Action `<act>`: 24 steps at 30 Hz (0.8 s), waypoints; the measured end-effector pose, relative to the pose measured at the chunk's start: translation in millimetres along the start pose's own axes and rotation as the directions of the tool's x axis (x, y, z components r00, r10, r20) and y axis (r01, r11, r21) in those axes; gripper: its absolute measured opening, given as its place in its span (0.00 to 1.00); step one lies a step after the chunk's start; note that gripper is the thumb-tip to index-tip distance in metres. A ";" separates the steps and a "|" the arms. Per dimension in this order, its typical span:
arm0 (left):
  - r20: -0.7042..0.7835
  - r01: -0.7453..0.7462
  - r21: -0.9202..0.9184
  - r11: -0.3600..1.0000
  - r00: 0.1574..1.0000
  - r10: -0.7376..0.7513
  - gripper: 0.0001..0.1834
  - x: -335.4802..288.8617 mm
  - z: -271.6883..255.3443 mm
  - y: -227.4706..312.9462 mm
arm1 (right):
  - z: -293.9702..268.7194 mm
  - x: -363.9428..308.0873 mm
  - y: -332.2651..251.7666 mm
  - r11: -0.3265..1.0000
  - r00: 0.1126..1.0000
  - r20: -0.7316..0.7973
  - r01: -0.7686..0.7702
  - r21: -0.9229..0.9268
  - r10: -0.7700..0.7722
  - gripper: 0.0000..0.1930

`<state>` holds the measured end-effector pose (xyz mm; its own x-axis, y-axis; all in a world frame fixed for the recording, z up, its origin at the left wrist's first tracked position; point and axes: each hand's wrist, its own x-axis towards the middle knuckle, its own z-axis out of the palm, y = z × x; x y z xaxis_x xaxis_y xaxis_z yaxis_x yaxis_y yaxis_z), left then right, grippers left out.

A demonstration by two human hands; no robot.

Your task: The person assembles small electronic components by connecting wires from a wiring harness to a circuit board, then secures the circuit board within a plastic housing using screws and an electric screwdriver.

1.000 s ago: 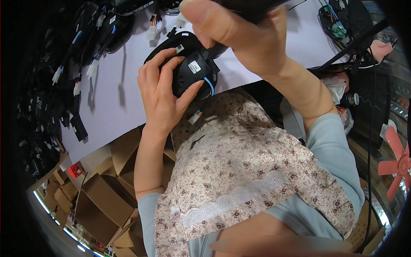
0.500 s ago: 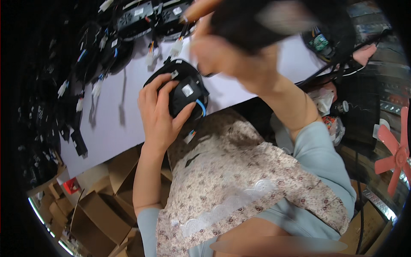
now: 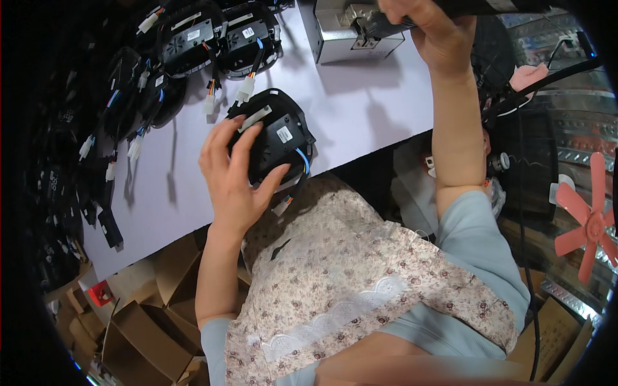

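Note:
My left hand [image 3: 232, 174] grips a black rounded plastic housing [image 3: 273, 151] near the table's front edge, thumb and fingers spread over its back. The housing bears a white label, a pale strip by my fingertips and a blue-sleeved cable with a white connector [image 3: 281, 207] hanging over the edge. At the far side, my right hand [image 3: 441, 32] is closed around a black electric screwdriver [image 3: 486, 6], partly cut off by the upper edge. The tool's tip end meets a silver metal box [image 3: 347, 48], which looks like a screw feeder; the bit itself is hard to make out.
Several similar black housings [image 3: 193, 42] with wired connectors lie along the left and back of the white table [image 3: 158, 219]. Cardboard boxes [image 3: 145, 341] stand below. On the right are a thick black cable [image 3: 547, 83], a pink cloth [image 3: 529, 77] and a pink fan [image 3: 592, 222].
My right hand has swung up and away from the housing with the screwdriver, over to the metal box. My left fingers have shifted slightly, showing more of the pale strip.

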<state>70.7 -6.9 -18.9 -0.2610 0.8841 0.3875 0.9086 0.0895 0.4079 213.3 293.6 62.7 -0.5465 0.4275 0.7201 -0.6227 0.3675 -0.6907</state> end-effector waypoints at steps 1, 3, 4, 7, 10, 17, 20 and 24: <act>-0.042 0.061 -0.029 0.998 0.997 -0.062 0.34 -8.1 -2.2 -2.8 | 4.0 1.1 3.3 0.999 0.999 -0.050 -0.004 -0.044 0.002 0.16; -0.071 0.176 -0.063 0.982 0.981 -0.181 0.35 -21.4 -3.5 -8.4 | 21.7 4.0 13.6 0.999 0.952 -0.307 0.011 -0.034 -0.021 0.15; -0.073 0.197 -0.074 0.978 0.977 -0.202 0.35 -23.2 -1.7 -12.5 | 25.9 6.3 6.3 0.984 0.907 -0.414 -0.005 -0.177 -0.070 0.10; -0.044 0.203 -0.119 0.972 0.977 -0.210 0.35 -14.6 -0.2 -12.8 | 35.8 8.5 -16.1 0.969 0.877 -0.467 -0.008 -0.247 -0.112 0.08; -0.037 0.219 -0.088 0.972 0.974 -0.223 0.33 -20.4 4.7 -19.5 | 14.9 3.6 -14.9 0.971 0.925 -0.312 -0.173 0.164 0.217 0.11; -0.047 0.238 -0.134 0.962 0.968 -0.246 0.32 -26.2 5.5 -21.3 | 152.8 -35.4 -21.1 0.807 0.953 0.092 -0.294 0.513 0.289 0.12; -0.037 0.238 -0.151 0.960 0.969 -0.246 0.32 -22.0 6.0 -18.9 | 172.2 -39.9 -10.0 0.832 0.946 0.085 -0.317 0.456 0.314 0.21; 0.003 0.288 -0.191 0.938 0.956 -0.293 0.32 -21.5 4.1 -14.3 | 173.2 -36.9 -17.2 0.881 0.878 0.164 -0.466 0.082 0.449 0.23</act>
<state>64.7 -25.4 -36.5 -0.5144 0.8208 0.2483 0.7153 0.2510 0.6522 147.2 128.5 59.4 -0.8514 0.4054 0.3328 -0.3400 0.0564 -0.9387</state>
